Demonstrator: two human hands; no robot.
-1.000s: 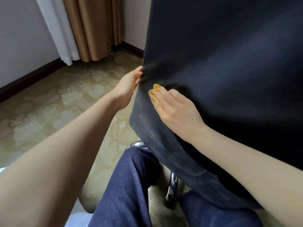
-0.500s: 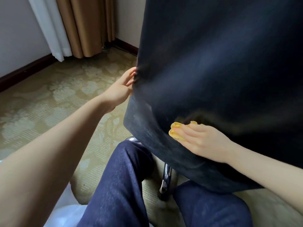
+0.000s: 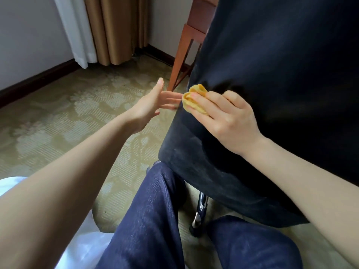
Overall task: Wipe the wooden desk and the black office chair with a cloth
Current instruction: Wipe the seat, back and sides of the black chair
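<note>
The black office chair's backrest [image 3: 272, 78] fills the right of the view. My right hand [image 3: 225, 117] presses a bunched yellow cloth [image 3: 194, 100] flat against the backrest near its left edge, fingers laid over the cloth. My left hand [image 3: 153, 101] is at the backrest's left edge with straight fingers that reach behind the edge; the fingertips are hidden there. A leg of the wooden desk [image 3: 180, 55] shows behind the chair, and the desk top is out of view.
A patterned green carpet [image 3: 68, 123] covers the floor. Tan curtains [image 3: 116, 28] and a white sheer hang in the far corner. My knees in blue jeans [image 3: 151, 220] sit below the chair, with a chrome chair leg [image 3: 200, 210] between them. A white thing lies at lower left.
My right hand has slid the cloth from the lower part of the backrest up and left to its edge. My left hand stays at the edge, fingers more spread. The desk leg came into view.
</note>
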